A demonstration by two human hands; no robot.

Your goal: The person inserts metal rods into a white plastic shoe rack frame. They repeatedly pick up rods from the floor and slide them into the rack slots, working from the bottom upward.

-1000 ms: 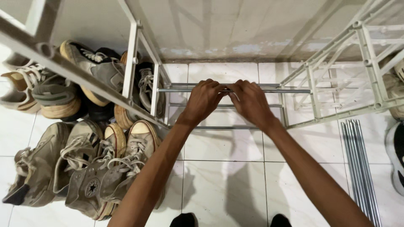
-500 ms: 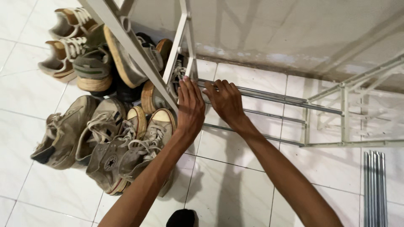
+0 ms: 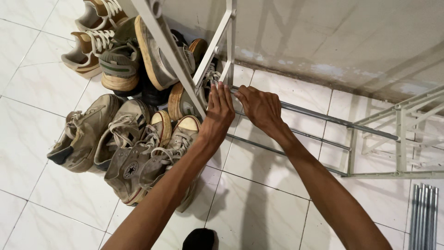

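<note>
- Left of the white metal rack frame (image 3: 217, 51), worn canvas sneakers (image 3: 125, 143) crowd the white tiled floor (image 3: 273, 208); bare tile lies open below the frame.
- Left hand (image 3: 219, 113): fingers flat and together, tips touching the frame's upright.
- Right hand (image 3: 260, 107): fingers curled over the grey metal rod (image 3: 333, 121) at the frame's joint.
- Loose grey rods (image 3: 423, 217) lie far right.

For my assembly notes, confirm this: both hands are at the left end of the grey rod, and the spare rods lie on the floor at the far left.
One error: the spare rods lie at the far right, per the head view. Left hand and right hand are indeed at the grey rod's left end.
</note>
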